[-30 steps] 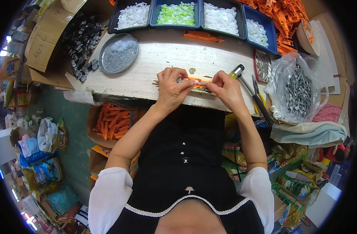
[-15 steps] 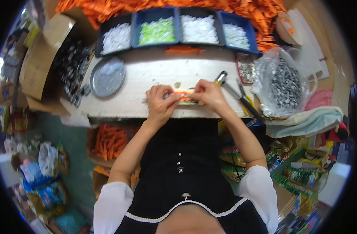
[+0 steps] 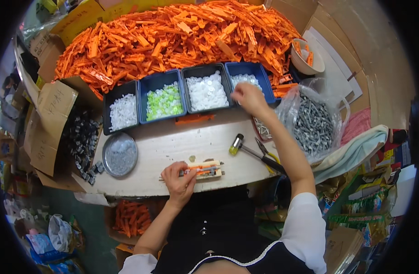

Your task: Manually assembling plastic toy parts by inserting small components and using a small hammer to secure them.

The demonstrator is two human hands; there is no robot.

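My left hand is at the near edge of the table, its fingers closed on the left end of a long orange plastic part. A grey strip shows along that part, which sits in a pale, block-like fixture. My right hand hovers by the front of the rightmost blue bin, which contains small whitish pieces. Its fingers are curled together; whatever they may hold is too small to make out. Just left of it stands a dark bin of white round pieces.
Orange parts heap up behind the bins. A hammer and pliers lie right of the fixture, near a clear bag of grey screw-like pieces. At left are a round metal tray and a carton beside black pieces.
My right hand has left the orange part and moved forward and right to the bins. My left hand stays on the part. The view has tilted up, showing more of the orange heap.
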